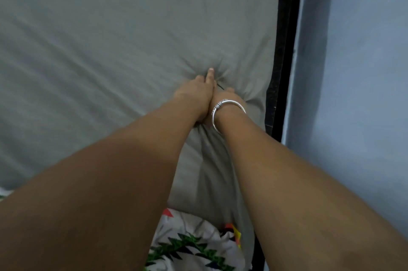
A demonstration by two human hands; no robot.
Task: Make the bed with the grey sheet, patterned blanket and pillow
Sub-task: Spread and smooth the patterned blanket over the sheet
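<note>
Sheet: the grey sheet (110, 49) is spread over the bed and fills most of the view; soft, long creases run across its left part.
Gather: sharper folds run together into a small pucker near the sheet's right edge, just where the two grips meet.
Left grip: the left grip (194, 91) lies back-up on the sheet at that pucker, one finger (210, 73) stretched straight ahead with its tip on the cloth; its other fingers are hidden, so I cannot tell whether it pinches the sheet or only presses it.
Right grip: the right grip (227, 96) is pressed against the left one on its right side, resting on the sheet; it is mostly covered by the left grip and its own wrist, so I cannot tell whether it is open or closed.
Bangle: a silver bangle (217, 116) circles the right wrist.
Arms: both bare forearms reach forward from the bottom corners and converge at the pucker.
Blanket: the blanket (194, 246), white with green, dark and red-yellow shapes, lies crumpled at the bottom edge between the arms, on the sheet.
Frame: a black frame (284, 49) runs along the bed's right side, touching the sheet's edge.
Wall: a pale blue wall (353, 72) stands just beyond the frame.
</note>
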